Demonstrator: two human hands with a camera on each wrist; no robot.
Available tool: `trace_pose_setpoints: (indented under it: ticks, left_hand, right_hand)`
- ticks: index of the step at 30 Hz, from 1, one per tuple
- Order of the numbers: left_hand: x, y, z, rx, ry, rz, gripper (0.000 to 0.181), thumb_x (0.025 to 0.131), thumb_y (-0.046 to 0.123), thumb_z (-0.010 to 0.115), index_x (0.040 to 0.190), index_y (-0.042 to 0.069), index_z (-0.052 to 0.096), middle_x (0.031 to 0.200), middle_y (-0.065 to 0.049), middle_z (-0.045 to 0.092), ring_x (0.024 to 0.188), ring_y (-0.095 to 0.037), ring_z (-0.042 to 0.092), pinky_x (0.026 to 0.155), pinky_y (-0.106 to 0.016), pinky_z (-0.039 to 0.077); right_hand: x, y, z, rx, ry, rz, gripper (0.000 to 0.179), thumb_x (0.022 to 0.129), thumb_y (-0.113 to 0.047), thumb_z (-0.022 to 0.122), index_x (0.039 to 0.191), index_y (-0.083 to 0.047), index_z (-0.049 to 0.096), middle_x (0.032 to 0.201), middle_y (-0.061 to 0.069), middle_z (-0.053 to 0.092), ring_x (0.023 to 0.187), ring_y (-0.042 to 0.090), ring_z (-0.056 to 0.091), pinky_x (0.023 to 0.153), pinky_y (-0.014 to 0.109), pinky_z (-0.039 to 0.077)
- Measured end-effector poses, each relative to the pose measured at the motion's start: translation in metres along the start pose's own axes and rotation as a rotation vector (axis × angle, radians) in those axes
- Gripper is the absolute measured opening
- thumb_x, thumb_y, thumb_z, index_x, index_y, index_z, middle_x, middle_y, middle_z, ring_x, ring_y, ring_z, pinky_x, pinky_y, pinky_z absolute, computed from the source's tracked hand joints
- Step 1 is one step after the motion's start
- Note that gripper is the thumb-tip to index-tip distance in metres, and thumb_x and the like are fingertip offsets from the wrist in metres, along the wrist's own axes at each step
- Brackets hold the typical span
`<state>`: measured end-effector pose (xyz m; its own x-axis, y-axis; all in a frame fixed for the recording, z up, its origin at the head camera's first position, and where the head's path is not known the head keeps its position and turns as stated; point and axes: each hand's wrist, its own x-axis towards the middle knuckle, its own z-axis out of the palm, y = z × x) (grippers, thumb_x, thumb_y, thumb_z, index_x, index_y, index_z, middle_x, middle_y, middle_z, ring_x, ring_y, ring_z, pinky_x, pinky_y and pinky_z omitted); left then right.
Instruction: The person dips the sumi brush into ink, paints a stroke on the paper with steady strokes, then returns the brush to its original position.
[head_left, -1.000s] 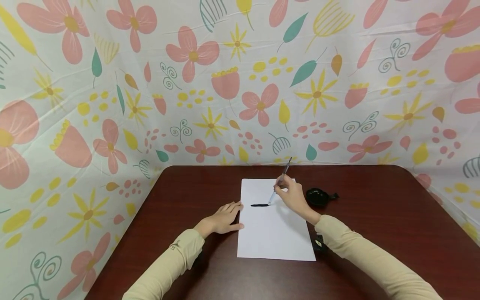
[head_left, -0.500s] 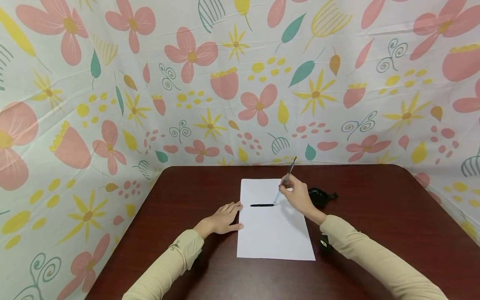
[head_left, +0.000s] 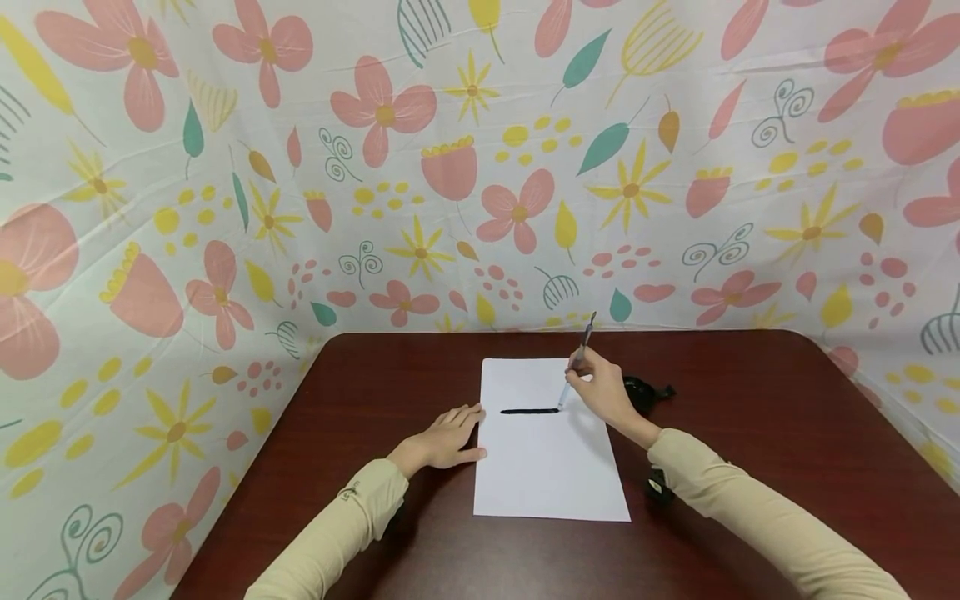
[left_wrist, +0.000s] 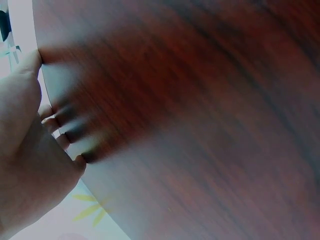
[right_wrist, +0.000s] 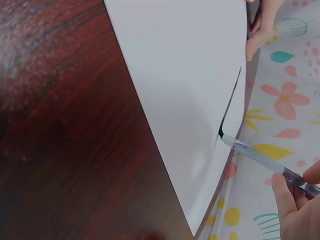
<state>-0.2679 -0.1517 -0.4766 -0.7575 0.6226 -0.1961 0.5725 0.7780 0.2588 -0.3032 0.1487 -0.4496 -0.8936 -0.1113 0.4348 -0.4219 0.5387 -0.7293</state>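
Note:
My right hand [head_left: 603, 392] pinches a slim writing brush [right_wrist: 260, 160] with a pale lower barrel and a darker upper end. Its black tip touches a white sheet of paper [head_left: 551, 467], right at the end of a straight black stroke [head_left: 528, 411] that runs across the upper half. In the head view the brush leans, upper end away and to the right. My left hand [head_left: 446, 437] lies flat with fingers spread at the sheet's left edge; in the left wrist view its fingertips and thumb [left_wrist: 31, 62] meet the paper's edge.
A dark, shallow dish with a short handle [head_left: 641, 394] sits right of the paper, partly behind my right hand. A small black object [head_left: 658, 485] shows under my right sleeve. The brown table [head_left: 375, 375] ends at a flower-patterned cloth [head_left: 517, 275].
My right hand has moved to the right with the brush, and the black stroke has grown longer that way. My left hand has stayed in place.

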Motion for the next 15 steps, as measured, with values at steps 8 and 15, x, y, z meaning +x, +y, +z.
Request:
trace_pose_setpoints:
  ticks: [8, 15]
  left_hand:
    - [0.0012, -0.0018, 0.0024, 0.016, -0.002, 0.000, 0.072, 0.102, 0.043, 0.042, 0.153, 0.001, 0.016, 0.162, -0.018, 0.012, 0.149, -0.038, 0.014, 0.118, -0.054, 0.017]
    - [-0.0003, 0.0003, -0.0008, -0.003, -0.005, -0.006, 0.072, 0.102, 0.043, 0.043, 0.153, 0.001, 0.017, 0.161, -0.018, 0.013, 0.148, -0.038, 0.015, 0.118, -0.055, 0.018]
  right_hand:
    - [0.0020, 0.0004, -0.0019, -0.022, 0.001, -0.016, 0.008, 0.090, -0.003, 0.059, 0.098, -0.003, 0.060, 0.093, 0.015, 0.072, 0.089, 0.033, 0.070, 0.080, 0.053, 0.053]
    - [0.0017, 0.0019, -0.0036, -0.047, -0.004, -0.026, 0.008, 0.090, -0.003, 0.060, 0.098, -0.004, 0.060, 0.093, 0.014, 0.073, 0.087, 0.031, 0.071, 0.076, 0.049, 0.053]
